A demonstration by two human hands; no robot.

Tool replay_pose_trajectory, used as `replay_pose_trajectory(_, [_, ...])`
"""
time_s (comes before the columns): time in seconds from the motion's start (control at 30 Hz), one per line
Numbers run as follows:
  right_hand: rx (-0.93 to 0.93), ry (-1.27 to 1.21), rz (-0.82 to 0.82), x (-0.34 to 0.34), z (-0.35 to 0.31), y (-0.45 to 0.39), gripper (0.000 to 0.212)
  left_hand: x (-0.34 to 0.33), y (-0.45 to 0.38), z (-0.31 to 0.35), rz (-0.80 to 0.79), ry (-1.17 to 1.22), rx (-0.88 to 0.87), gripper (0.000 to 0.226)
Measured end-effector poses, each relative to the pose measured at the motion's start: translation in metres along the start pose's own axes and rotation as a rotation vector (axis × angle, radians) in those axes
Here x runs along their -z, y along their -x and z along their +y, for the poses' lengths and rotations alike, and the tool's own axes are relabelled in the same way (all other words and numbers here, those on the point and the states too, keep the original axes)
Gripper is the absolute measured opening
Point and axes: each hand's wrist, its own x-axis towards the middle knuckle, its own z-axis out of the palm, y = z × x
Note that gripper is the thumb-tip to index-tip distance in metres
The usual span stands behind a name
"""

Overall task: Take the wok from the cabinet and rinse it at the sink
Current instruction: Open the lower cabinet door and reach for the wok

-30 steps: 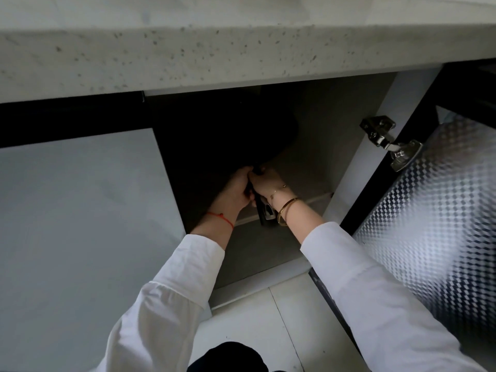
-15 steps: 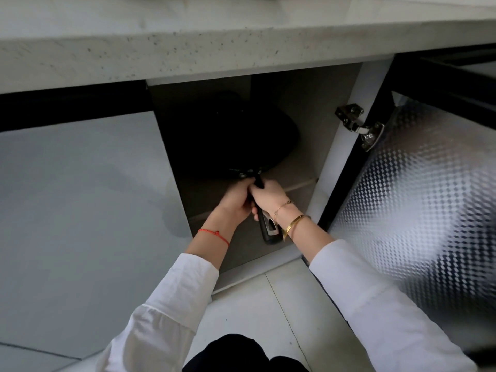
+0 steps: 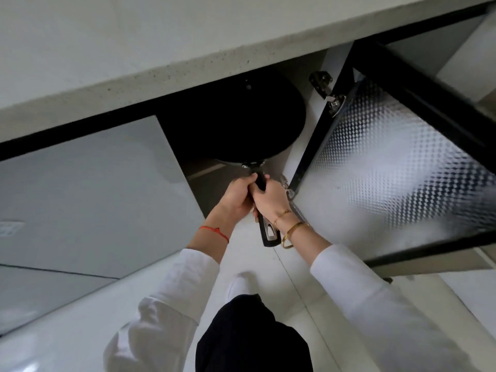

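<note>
A large black wok [image 3: 236,122] fills the mouth of the open cabinet, its bowl partly under the counter edge. Its black handle [image 3: 267,232] points toward me. My left hand [image 3: 239,194] and my right hand [image 3: 271,197] are both wrapped around that handle, side by side, close to the wok's rim. The handle's end with its hanging hole sticks out below my right wrist.
The speckled stone countertop [image 3: 161,49] overhangs just above the wok. The opened cabinet door [image 3: 389,170], lined with shiny patterned foil, stands to the right with its hinge [image 3: 331,99]. A closed grey door [image 3: 88,189] is on the left. White floor tiles lie below.
The wok has come forward out of the cabinet's dark interior to its opening. Both hands kept their hold on the handle and drew back toward me. My view has risen and tilted.
</note>
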Motion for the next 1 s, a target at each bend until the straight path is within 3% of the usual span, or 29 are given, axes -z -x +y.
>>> replay_pose_trajectory(0.2, [-0.127,-0.163,-0.040,0.028,-0.015,0.072,0.026,-0.026,0.063,-0.010,0.020,0.030,0.048,0.026])
replay_pose_trajectory(0.5, [-0.169,-0.035,-0.019,0.070,-0.024,0.180,0.027,-0.079,0.165,-0.037,0.075,0.131,0.120,0.025])
replay_pose_trajectory(1.0, [-0.225,-0.055,0.039,0.154,-0.054,0.363,0.019,-0.170,0.332,-0.072,0.135,0.116,0.257,0.024])
